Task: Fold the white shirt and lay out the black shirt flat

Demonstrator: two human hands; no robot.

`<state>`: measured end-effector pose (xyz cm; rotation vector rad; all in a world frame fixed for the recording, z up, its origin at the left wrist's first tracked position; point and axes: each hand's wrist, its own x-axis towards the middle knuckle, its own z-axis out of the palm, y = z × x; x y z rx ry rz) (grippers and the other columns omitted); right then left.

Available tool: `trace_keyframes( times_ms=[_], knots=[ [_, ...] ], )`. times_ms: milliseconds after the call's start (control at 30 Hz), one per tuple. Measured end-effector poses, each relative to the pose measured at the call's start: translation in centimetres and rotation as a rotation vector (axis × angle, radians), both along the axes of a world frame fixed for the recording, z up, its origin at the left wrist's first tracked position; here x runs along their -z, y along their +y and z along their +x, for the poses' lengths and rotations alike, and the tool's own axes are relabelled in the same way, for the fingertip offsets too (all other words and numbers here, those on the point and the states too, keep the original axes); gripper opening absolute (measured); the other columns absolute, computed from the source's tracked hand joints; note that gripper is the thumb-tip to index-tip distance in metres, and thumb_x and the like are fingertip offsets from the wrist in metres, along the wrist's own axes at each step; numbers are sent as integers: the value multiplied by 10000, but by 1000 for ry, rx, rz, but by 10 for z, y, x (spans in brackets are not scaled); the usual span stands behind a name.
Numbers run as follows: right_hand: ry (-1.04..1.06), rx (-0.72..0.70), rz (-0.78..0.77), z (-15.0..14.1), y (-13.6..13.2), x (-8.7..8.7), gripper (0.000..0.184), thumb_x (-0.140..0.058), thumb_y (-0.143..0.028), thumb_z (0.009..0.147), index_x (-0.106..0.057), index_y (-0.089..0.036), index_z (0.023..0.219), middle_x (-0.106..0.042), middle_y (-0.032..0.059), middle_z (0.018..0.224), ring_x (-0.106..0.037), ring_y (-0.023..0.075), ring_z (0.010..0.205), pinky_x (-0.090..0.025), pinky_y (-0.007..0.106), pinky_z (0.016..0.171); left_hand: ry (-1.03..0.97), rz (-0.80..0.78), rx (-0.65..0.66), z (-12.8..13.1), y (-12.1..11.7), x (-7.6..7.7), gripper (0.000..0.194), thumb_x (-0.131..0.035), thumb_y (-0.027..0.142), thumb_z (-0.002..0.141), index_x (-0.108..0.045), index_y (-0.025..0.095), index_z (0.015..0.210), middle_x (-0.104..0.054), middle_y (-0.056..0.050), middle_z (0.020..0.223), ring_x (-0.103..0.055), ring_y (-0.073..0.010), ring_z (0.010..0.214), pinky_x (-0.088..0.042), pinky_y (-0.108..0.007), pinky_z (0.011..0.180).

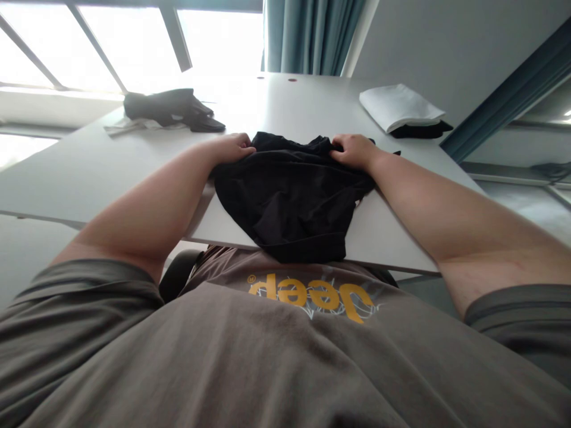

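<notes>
A black cloth garment (294, 196) lies crumpled on the white table in front of me, its near end reaching past the table's front edge toward my shirt. My left hand (234, 147) is closed on its far left corner. On the far right side, my right hand (354, 150) pinches the fabric between thumb and curled fingers. Between the two hands the far edge is bunched in folds. I cannot tell from its shape which kind of garment it is.
On the white table (111, 178), a dark garment (167, 107) lies heaped over a whitish cloth at the back left. A folded white cloth (399, 104) rests on a black one (422, 129) at the back right. Behind the table hangs a blue-green curtain (307, 35) beside bright windows.
</notes>
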<state>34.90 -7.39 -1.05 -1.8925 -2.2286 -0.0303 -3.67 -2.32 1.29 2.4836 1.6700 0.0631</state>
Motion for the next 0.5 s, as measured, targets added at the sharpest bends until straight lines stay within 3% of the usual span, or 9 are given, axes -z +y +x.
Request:
trace_keyframes(
  times_ms=[233,500],
  knots=[
    [13,-27,29,1,1,1,432,-709,-607,945,-804,-301,1235,-850,136,1118,-746,445,1145,-584,540,970,-20,-5,1,0,2,1,687,-621,643,997,-715,286,1576,-781,-109,1391,-706,-379,1303,-565,-401,1064],
    [-13,-21,39,4,3,3,465,-715,-588,939,-805,-293,1287,-855,144,1146,-749,459,1148,-583,557,969,-24,-1,-14,2,-4,-1,727,-651,705,974,-720,304,1576,-776,-95,1385,-703,-388,1304,-556,-404,1074]
  ],
)
